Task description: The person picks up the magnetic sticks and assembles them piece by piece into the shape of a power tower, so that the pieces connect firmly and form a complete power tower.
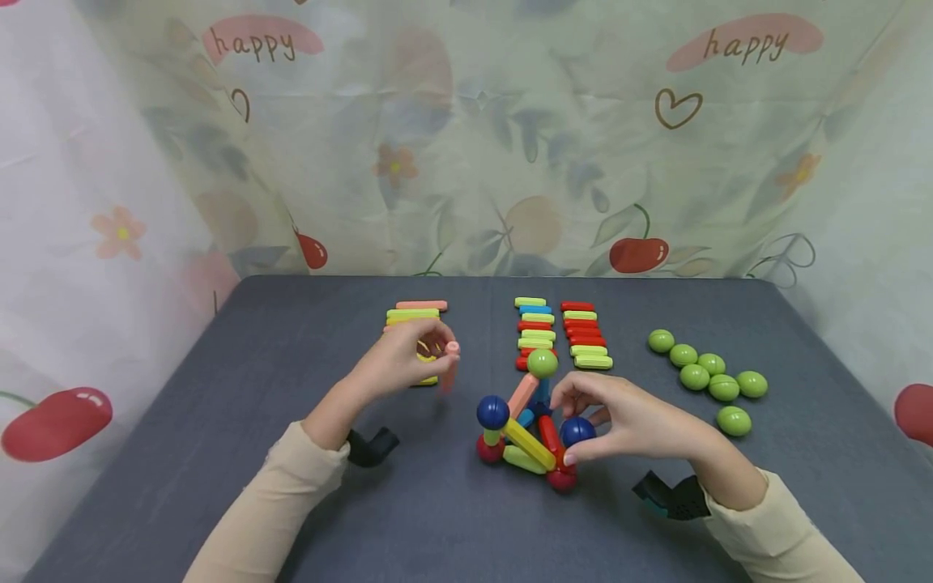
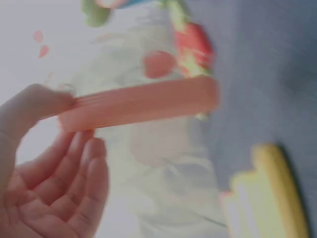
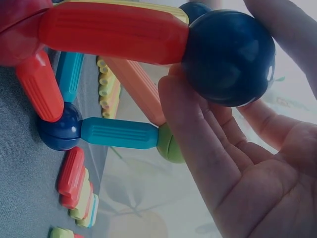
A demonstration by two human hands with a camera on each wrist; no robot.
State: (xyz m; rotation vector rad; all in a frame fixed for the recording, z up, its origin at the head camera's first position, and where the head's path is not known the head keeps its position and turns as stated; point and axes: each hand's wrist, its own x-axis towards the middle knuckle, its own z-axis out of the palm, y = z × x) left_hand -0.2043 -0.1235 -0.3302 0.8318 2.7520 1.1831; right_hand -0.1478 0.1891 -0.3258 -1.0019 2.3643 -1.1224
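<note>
Head view: a ridged, salmon-coloured stick (image 1: 451, 364) is pinched between thumb and fingers in the grip of the left hand (image 1: 399, 358), above the dark, cloth-textured surface (image 1: 408, 510). By the right hand (image 1: 632, 411), a glossy dark-blue ball (image 1: 578, 430) is clasped, attached to a fluted red rod within an angular construction (image 1: 530, 445). Rows of loose rods (image 1: 538, 334) are laid behind; seamed green balls (image 1: 724, 387) are clustered at right.

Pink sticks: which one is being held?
The pink stick pinched by the left hand; another is in the structure, others lie on the table.
</note>
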